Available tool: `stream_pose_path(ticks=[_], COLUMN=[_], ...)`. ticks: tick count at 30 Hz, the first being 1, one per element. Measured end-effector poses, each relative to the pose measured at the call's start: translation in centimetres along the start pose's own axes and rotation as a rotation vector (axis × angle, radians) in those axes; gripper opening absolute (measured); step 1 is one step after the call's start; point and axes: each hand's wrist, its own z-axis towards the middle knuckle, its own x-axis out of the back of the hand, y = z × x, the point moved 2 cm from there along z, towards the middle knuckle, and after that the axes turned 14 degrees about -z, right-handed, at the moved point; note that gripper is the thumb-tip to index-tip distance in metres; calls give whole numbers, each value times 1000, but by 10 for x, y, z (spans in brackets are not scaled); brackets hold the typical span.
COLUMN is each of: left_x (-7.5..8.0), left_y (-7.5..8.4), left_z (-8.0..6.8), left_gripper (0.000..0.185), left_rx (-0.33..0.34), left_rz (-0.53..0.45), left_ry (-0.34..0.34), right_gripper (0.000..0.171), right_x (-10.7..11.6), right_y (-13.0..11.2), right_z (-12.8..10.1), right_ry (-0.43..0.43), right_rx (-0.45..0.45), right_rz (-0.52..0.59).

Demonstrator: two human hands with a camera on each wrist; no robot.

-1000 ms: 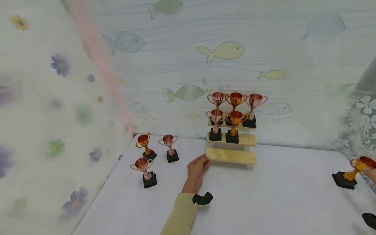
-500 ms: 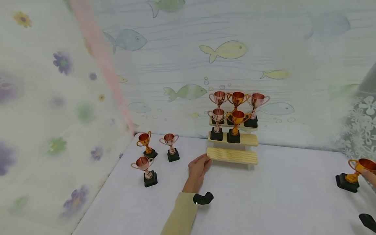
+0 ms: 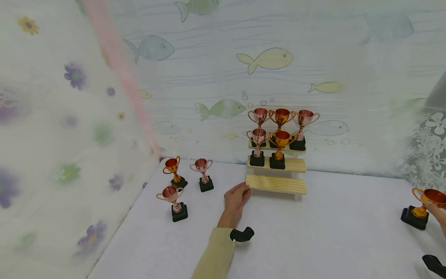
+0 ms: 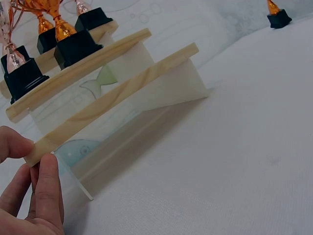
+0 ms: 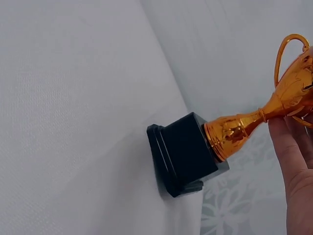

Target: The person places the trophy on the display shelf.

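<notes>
My left hand pinches the left end of the lowest wooden step of a three-tier display stand. In the left wrist view, thumb and fingers grip that step's end from above and below. At the table's right side, my right hand holds a gold trophy cup with a black base. Its fingers lie at the lower part of the cup, which is partly cut off in the right wrist view. Two trophies, one rose-gold and one gold, stand on the middle step.
On the top step are rose-gold and gold trophies. Left on the white table stand a gold trophy and two rose-gold ones, a rear one and a front one. A fish-print backdrop hangs behind.
The gold trophy in my right hand has shifted slightly, its base swinging right and toward me so it leans less. My left hand stays on the step.
</notes>
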Motion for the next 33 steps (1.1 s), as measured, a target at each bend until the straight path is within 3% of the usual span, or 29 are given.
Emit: stream_pose_path(ticks=[3, 6, 10, 16, 20, 25, 33], left_x=[0, 0, 0, -1, -2, -1, 0], left_y=[0, -1, -1, 1, 2, 1, 1], left_z=[-1, -2, -4, -3, -3, -2, 0], left_gripper=[36, 36, 36, 35, 34, 34, 33], left_rx=[0, 1, 3, -3, -2, -1, 3], left_rz=[-6, -6, -4, -8, -5, -2, -7], left_ry=[2, 5, 14, 8, 11, 13, 15], right_gripper=[50, 42, 44, 50, 50, 49, 48], right_x=[1, 2, 6, 17, 13, 6, 4], right_y=[-7, -14, -31, -64, -75, -90, -114], right_z=[-8, -13, -23, -37, -43, -46, -53], right_ry=[19, -11, -29, -16, -39, 2, -28], right_rx=[4, -45, -164, -186, -149, 38, 168], right_rz=[18, 127, 244, 343, 425, 567, 611])
